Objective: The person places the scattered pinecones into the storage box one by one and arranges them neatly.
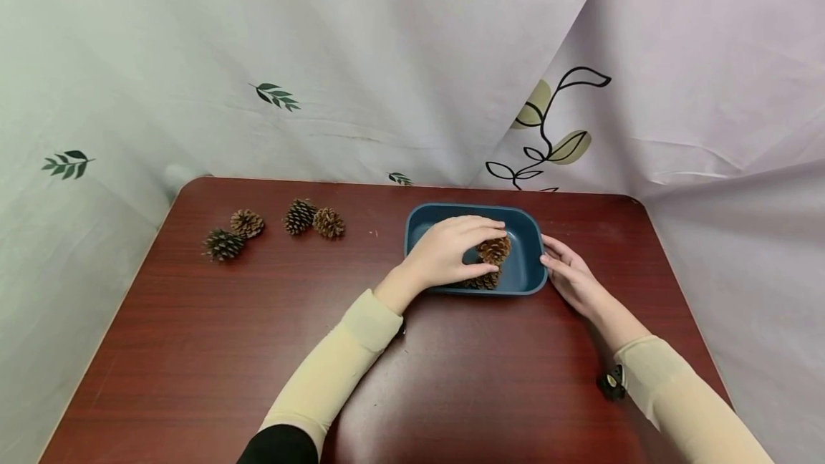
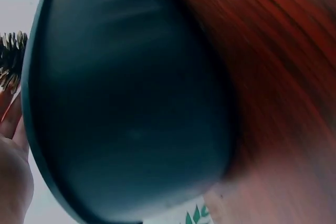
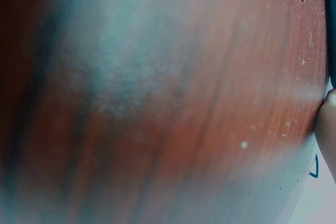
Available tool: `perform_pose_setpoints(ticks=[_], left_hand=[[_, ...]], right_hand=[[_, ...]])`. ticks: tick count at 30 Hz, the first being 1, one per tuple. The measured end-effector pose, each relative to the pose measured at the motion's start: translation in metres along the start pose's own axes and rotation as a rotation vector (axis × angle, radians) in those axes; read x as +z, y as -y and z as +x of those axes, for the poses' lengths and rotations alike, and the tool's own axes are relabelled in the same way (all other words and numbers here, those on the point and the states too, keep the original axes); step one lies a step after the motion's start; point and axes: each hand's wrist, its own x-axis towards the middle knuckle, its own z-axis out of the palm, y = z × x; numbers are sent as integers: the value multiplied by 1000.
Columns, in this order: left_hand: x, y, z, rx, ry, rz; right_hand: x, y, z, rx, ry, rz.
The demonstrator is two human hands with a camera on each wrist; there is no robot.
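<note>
A blue rectangular basin (image 1: pixel 525 276) stands toward the back of the table, right of the middle. My left hand (image 1: pixel 445 249) reaches over its front rim, fingers and thumb curved around a brown pine cone (image 1: pixel 495 249) inside. Just below that one lies another pine cone (image 1: pixel 488 281), partly hidden by the thumb. In the left wrist view, the fingers (image 2: pixel 10 121) meet a pine cone (image 2: pixel 11 61) beyond the basin's dark wall (image 2: pixel 136 98). My right hand (image 1: pixel 573 281) rests its fingertips and thumb against the basin's right end, fingers fairly straight.
On the left of the reddish-brown table (image 1: pixel 213 356) sit two pairs of pine cones: a dark one (image 1: pixel 223 244) beside a brown one (image 1: pixel 247 223), and another dark one (image 1: pixel 299 216) beside a brown one (image 1: pixel 329 223). A leaf-patterned white cloth (image 1: pixel 361 77) hangs behind.
</note>
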Motion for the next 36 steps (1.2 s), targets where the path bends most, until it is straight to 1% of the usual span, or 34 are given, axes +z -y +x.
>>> perform_pose_setpoints(ticks=[4, 7, 12, 16, 21, 25, 28, 36], left_hand=[[6, -6, 6, 17, 1, -5], [9, -10, 12, 14, 17, -26], [16, -16, 21, -41, 57, -86], [21, -18, 25, -93, 113, -133], [26, -21, 31, -143, 200, -175], [31, -23, 35, -175, 252, -166], [34, -23, 36, -189, 263, -158], [41, -19, 38, -216, 308, -143]], right_hand=[[2, 1, 1, 15, -15, -31], [2, 2, 1, 28, -26, -54], [2, 3, 1, 28, -25, -68], [3, 3, 0, 20, -17, -76], [1, 2, -1, 4, 3, -63], [0, 0, -2, -29, 31, -32], [1, 0, -2, -42, 37, -31], [3, 1, -1, -14, 8, -54]])
